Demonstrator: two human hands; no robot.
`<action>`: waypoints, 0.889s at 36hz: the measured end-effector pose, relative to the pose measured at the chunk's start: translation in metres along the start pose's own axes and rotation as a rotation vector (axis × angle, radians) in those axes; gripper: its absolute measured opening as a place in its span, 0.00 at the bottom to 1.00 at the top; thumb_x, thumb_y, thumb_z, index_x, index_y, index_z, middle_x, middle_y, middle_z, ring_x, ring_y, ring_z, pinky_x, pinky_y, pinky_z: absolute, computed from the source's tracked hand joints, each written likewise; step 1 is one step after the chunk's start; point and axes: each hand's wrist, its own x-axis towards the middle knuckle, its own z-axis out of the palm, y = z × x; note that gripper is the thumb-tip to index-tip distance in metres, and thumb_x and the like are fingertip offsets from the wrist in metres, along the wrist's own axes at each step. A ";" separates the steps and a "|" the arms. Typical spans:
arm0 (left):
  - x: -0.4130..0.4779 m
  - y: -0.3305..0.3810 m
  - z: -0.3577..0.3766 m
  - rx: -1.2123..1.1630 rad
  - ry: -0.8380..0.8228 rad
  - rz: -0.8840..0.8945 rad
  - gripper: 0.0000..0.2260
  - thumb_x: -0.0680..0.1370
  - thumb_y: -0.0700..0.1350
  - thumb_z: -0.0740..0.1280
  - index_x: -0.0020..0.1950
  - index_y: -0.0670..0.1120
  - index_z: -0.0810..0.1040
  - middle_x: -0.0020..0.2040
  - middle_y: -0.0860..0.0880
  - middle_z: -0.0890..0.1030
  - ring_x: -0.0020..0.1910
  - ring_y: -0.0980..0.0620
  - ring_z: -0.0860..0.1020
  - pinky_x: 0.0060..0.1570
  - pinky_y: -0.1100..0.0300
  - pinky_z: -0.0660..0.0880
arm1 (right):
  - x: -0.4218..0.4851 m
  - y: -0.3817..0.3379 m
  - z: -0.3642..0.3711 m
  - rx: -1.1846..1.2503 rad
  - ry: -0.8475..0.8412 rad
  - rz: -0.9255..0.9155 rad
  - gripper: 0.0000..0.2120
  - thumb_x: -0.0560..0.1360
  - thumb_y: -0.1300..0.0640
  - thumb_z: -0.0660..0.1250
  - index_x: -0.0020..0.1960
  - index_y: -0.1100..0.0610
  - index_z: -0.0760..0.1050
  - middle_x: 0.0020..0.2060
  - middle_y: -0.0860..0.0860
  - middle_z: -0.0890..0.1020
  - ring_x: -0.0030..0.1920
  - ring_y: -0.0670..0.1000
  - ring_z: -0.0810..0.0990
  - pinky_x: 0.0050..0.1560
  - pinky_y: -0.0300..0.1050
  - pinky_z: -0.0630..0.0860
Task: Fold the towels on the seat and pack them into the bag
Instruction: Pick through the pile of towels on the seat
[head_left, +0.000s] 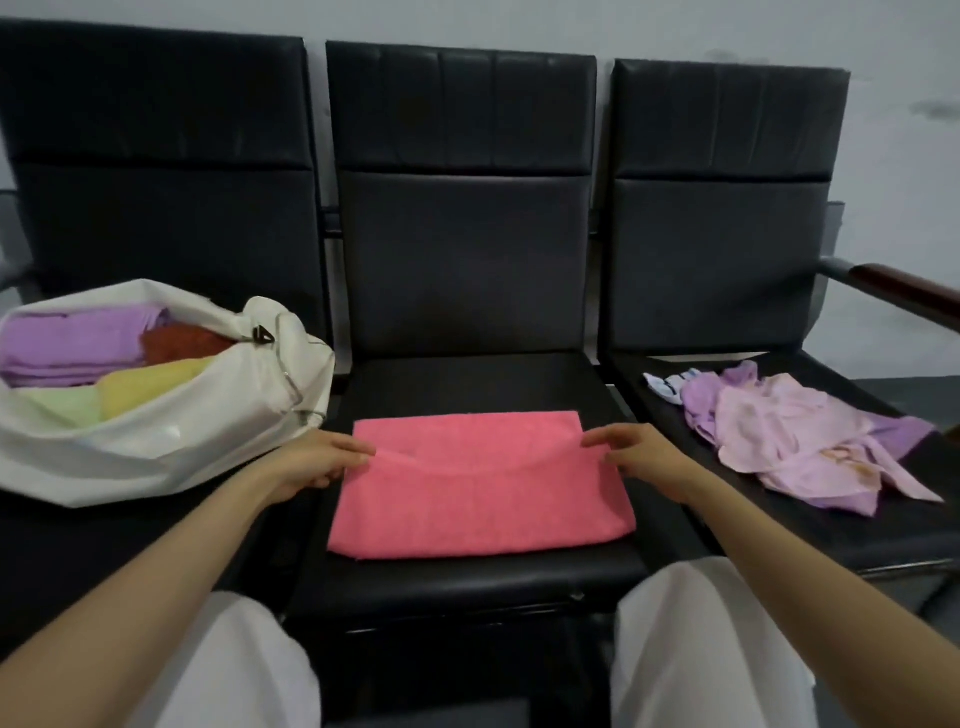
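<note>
Towel work is centred on the middle seat (467, 384) of a row of three black padded chairs. A coral-pink terry towel (478, 499) lies flat there, folded into a wide rectangle, its upper layer showing a curved edge that runs across between the two hands. The left hand (311, 460) sits at the towel's left edge, its fingers (353, 453) pinched together on the corner of that upper layer. The right hand (641, 457) mirrors it at the right edge, fingers (602, 439) closed on the cloth at the opposite corner. Both forearms are bare, reaching in from the bottom of the view over white trouser legs (701, 654).

On the left seat (104, 545) rests a white soft plastic bag (156, 447), mouth open and slumped toward the towel. Inside it are folded towels: a lilac one (72, 345) at the back, a rust-red one (182, 345) beside it, a yellow one (150, 387) and a pale green one (62, 408) in front. A small black clip (262, 335) hangs at the bag's rim.

On the right seat (883, 530) lies a crumpled heap of pale pink and lilac cloth (795, 441), unfolded, with a small light blue and white piece (667, 387) at its far left edge. A dark wooden armrest (904, 293) borders that seat.
</note>
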 end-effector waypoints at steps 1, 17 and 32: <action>0.004 0.001 0.000 0.007 0.032 0.027 0.09 0.78 0.41 0.67 0.56 0.47 0.81 0.33 0.54 0.75 0.35 0.55 0.69 0.32 0.63 0.63 | 0.004 0.001 0.000 -0.002 0.001 0.004 0.18 0.73 0.72 0.62 0.49 0.53 0.82 0.54 0.59 0.80 0.44 0.50 0.74 0.43 0.43 0.72; 0.095 -0.016 0.006 0.088 0.191 0.007 0.23 0.75 0.35 0.70 0.70 0.41 0.72 0.64 0.41 0.76 0.57 0.49 0.75 0.58 0.61 0.69 | 0.100 0.011 0.028 -0.381 0.082 0.060 0.20 0.74 0.69 0.62 0.63 0.56 0.78 0.59 0.54 0.80 0.59 0.54 0.78 0.57 0.38 0.70; 0.091 -0.012 0.054 0.762 0.359 0.326 0.20 0.81 0.48 0.60 0.73 0.46 0.68 0.76 0.43 0.60 0.74 0.43 0.59 0.72 0.49 0.57 | 0.097 0.003 0.049 -0.708 0.170 -0.156 0.18 0.81 0.51 0.59 0.68 0.55 0.72 0.68 0.55 0.67 0.70 0.56 0.62 0.68 0.52 0.64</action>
